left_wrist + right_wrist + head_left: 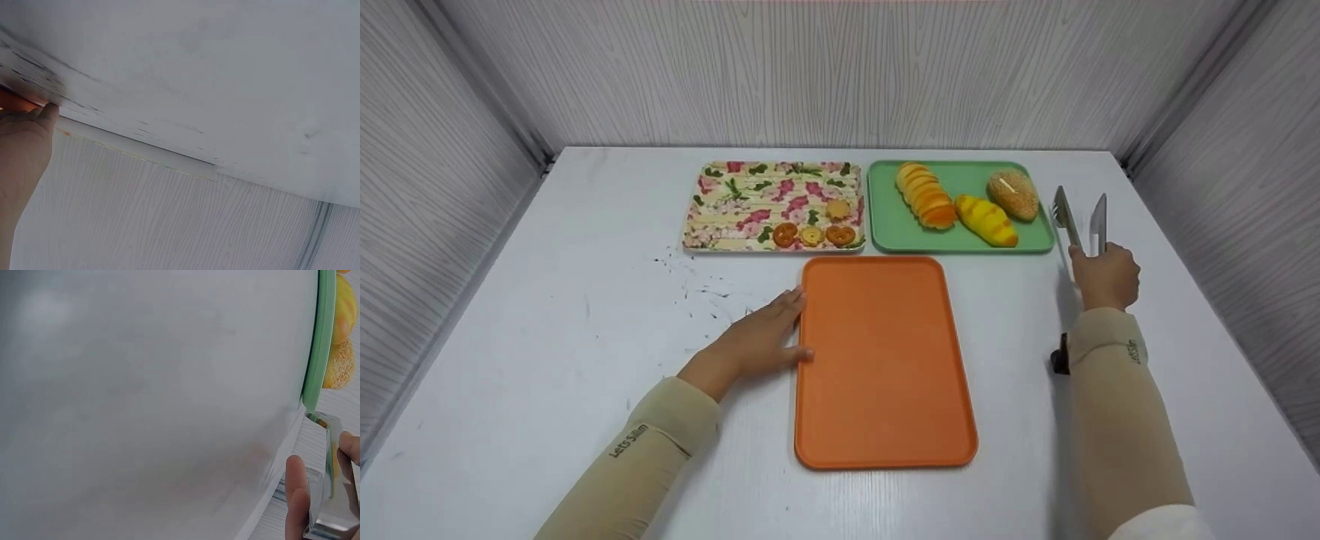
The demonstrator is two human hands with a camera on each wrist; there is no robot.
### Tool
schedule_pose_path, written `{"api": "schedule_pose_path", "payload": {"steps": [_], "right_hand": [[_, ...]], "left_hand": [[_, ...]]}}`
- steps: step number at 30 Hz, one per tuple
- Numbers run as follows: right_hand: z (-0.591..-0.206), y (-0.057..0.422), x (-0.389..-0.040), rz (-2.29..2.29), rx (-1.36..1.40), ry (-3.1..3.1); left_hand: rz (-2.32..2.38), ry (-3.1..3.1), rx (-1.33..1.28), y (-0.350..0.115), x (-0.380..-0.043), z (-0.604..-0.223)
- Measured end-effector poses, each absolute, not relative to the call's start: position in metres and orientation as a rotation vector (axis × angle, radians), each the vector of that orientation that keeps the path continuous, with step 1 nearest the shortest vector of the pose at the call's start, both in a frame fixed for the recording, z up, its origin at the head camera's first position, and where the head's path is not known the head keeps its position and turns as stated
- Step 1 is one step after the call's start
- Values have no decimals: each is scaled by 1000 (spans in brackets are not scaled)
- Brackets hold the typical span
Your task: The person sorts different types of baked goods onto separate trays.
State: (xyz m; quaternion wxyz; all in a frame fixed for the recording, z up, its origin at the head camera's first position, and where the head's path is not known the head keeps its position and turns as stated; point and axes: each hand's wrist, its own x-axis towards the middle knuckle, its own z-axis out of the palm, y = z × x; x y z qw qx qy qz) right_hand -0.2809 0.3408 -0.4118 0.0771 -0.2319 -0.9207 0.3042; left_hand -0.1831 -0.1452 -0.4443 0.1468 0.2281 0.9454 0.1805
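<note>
My right hand (1106, 277) grips metal serving tongs (1099, 223), their two arms spread apart and pointing away, just right of the green tray (885, 238). In the right wrist view, fingers and thumb lie on either side of the tongs (337, 509). Resting against the left edge of an orange tray (881, 360), my left hand (754, 341) has fairly straight fingers, with the thumb touching the rim. On the green tray lie a ridged long bread (925, 196), a yellow striped bread (988, 220) and a seeded bun (1013, 195).
A floral tray (742, 199) stands at the back, left of the green one, bearing a flower-shaped cookie (838, 208), a round cookie (811, 235) and two pretzel-shaped cookies (785, 235). Pale wood-grain panels (840, 75) wall the white table (547, 337) at back and sides.
</note>
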Motion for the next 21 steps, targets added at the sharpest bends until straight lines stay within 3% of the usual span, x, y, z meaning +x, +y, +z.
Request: {"api": "schedule_pose_path", "payload": {"steps": [21], "right_hand": [[-413, 340, -276, 886, -694, -2867]], "left_hand": [[528, 2727, 676, -146, -183, -445]]}}
